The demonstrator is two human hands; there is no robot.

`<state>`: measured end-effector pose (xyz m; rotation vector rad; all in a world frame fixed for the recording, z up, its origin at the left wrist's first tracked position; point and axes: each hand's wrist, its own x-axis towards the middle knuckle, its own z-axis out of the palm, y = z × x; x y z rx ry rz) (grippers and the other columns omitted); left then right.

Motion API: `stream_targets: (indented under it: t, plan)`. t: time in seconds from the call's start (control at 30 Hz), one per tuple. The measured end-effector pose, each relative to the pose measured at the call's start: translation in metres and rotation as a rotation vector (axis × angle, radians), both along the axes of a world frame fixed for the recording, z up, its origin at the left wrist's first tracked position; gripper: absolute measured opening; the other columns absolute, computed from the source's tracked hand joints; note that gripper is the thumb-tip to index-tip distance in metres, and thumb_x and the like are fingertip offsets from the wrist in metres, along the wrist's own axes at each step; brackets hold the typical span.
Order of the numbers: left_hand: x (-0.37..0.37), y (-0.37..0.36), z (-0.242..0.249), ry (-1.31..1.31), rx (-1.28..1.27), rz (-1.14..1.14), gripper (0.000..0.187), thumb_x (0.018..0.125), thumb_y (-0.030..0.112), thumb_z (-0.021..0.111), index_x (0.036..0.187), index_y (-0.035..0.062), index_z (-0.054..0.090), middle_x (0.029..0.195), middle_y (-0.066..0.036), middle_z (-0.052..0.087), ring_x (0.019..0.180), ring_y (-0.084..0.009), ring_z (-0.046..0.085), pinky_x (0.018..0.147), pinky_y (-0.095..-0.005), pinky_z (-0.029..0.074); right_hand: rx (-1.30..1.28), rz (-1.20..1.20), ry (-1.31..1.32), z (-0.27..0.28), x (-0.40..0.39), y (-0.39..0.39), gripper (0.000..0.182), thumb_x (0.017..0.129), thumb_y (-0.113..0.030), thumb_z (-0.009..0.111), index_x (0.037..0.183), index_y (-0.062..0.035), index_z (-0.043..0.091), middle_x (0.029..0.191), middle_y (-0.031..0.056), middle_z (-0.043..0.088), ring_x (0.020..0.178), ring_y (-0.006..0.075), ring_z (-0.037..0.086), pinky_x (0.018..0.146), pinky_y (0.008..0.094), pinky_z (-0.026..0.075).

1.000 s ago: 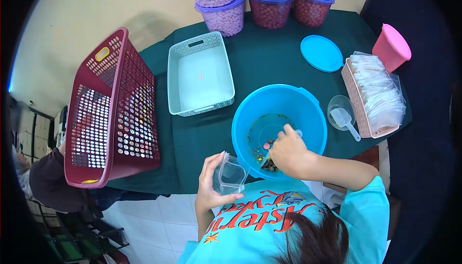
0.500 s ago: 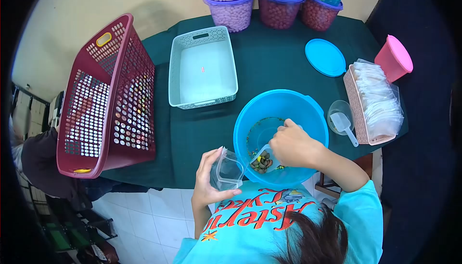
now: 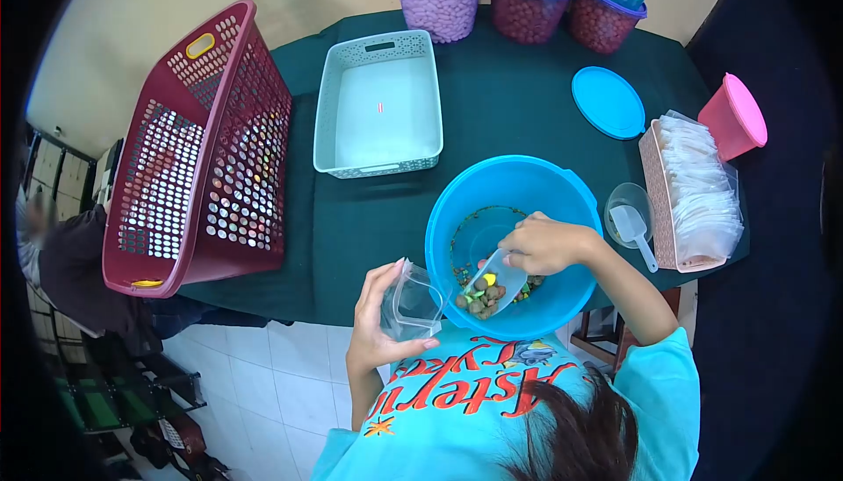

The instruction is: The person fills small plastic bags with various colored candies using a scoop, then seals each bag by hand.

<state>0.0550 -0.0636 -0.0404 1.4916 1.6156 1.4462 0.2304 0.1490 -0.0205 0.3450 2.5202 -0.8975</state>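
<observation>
My right hand [image 3: 551, 244] is closed on a translucent scoop [image 3: 510, 281] inside the large blue tub [image 3: 575, 191]. Brown, green and yellow pieces [image 3: 482, 297] lie heaped in the scoop, near the tub's left rim. More small pieces are at the bottom of the tub, partly hidden by the scoop and hand. My left hand [image 3: 376, 323] grips a clear plastic pouch [image 3: 411, 304] beside the tub. The pouch's mouth is spread apart and faces the scoop; nothing shows inside it.
A mint tray [image 3: 386, 117] and a maroon laundry basket [image 3: 237, 130] stand to the left. Rightward are a blue lid [image 3: 608, 102], a clear bowl [image 3: 629, 204] with a white scoop [image 3: 632, 228], a pink container [image 3: 734, 119] and a basket of plastic pouches [image 3: 698, 183]. Filled tubs [image 3: 439, 7] are stacked behind.
My right hand has lifted the scoop slightly, and the pieces in it show more plainly. The left hand keeps the pouch beside the tub. The whole view has shifted a little.
</observation>
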Motion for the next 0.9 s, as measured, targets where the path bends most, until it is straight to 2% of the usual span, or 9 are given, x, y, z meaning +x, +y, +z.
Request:
stream_targets:
  t: [0.07,0.17,0.23,0.37,0.43,0.47,0.57,0.63,0.9]
  plan:
    - [0.002,-0.001,0.0,-0.013,-0.004,-0.002,0.092,0.043,0.032,0.081,0.118,-0.0025,0.041,0.112,-0.018,0.043,0.101,-0.028,0.048,0.085,-0.036,0.041,-0.019,0.009,0.068,-0.003,-0.001,0.0,0.029,0.078,-0.018,0.041,0.094,-0.0028,0.059,0.075,0.0152,0.06,0.077,0.0298,0.057,0.079,0.0414,0.034]
    - [0.002,0.001,0.001,-0.016,0.005,-0.015,0.091,0.043,0.031,0.081,0.118,-0.0019,0.042,0.112,-0.018,0.043,0.101,-0.0278,0.048,0.085,-0.0355,0.041,-0.062,0.027,-0.02,-0.002,-0.004,0.003,0.03,0.079,-0.019,0.04,0.095,-0.0038,0.059,0.076,0.0154,0.06,0.079,0.0303,0.056,0.08,0.0425,0.034]
    - [0.001,0.0,0.001,-0.017,-0.006,-0.01,0.091,0.044,0.03,0.081,0.119,-0.002,0.041,0.112,-0.018,0.043,0.102,-0.0279,0.048,0.084,-0.0353,0.041,-0.067,0.032,-0.061,-0.001,-0.005,0.003,0.028,0.082,-0.023,0.04,0.091,-0.0036,0.058,0.08,0.0174,0.057,0.084,0.0319,0.052,0.079,0.0435,0.034]
    - [-0.001,0.001,0.0,-0.005,0.007,-0.017,0.091,0.043,0.03,0.081,0.119,-0.002,0.041,0.112,-0.018,0.043,0.102,-0.0281,0.048,0.084,-0.0352,0.042,-0.107,-0.028,-0.048,0.001,-0.004,0.002,0.03,0.08,-0.021,0.04,0.097,-0.0041,0.058,0.08,0.0155,0.06,0.081,0.0309,0.056,0.081,0.044,0.034]
    - [-0.001,0.001,0.001,-0.005,-0.003,-0.019,0.091,0.043,0.031,0.081,0.118,-0.002,0.041,0.112,-0.018,0.043,0.102,-0.0283,0.048,0.084,-0.0353,0.042,0.057,0.018,-0.025,0.0,-0.005,-0.003,0.03,0.081,-0.022,0.041,0.097,-0.0041,0.058,0.08,0.0154,0.06,0.081,0.0309,0.057,0.08,0.0435,0.035]
    - [-0.002,0.001,0.001,-0.002,-0.004,-0.024,0.091,0.043,0.031,0.081,0.118,-0.002,0.041,0.112,-0.018,0.043,0.102,-0.0283,0.048,0.084,-0.0353,0.042,0.056,0.013,-0.022,0.001,-0.005,-0.004,0.03,0.081,-0.022,0.041,0.097,-0.0041,0.058,0.08,0.0154,0.06,0.081,0.0309,0.057,0.08,0.0435,0.035]
    - [-0.002,0.004,0.001,0.03,-0.009,-0.027,0.092,0.043,0.032,0.081,0.118,-0.002,0.041,0.112,-0.018,0.043,0.102,-0.0284,0.048,0.084,-0.0354,0.042,-0.005,0.018,-0.041,0.003,-0.004,-0.004,0.029,0.082,-0.022,0.041,0.096,-0.0043,0.058,0.08,0.0156,0.06,0.08,0.0308,0.057,0.081,0.0438,0.035]
    - [-0.003,0.004,0.001,0.011,-0.004,-0.026,0.092,0.043,0.033,0.081,0.118,-0.0023,0.042,0.112,-0.019,0.043,0.102,-0.0287,0.048,0.084,-0.0355,0.042,0.023,0.029,-0.087,0.003,-0.005,-0.006,0.027,0.082,-0.023,0.042,0.09,-0.0028,0.057,0.08,0.0164,0.057,0.086,0.0317,0.052,0.08,0.0433,0.035]
    - [-0.006,0.005,0.0,0.043,0.006,-0.009,0.091,0.043,0.035,0.081,0.117,-0.0024,0.041,0.111,-0.019,0.043,0.102,-0.0288,0.047,0.085,-0.0365,0.041,0.039,0.035,-0.05,0.002,-0.003,-0.003,0.026,0.08,-0.022,0.043,0.092,-0.0054,0.06,0.077,0.0134,0.061,0.078,0.0277,0.058,0.081,0.0423,0.033]
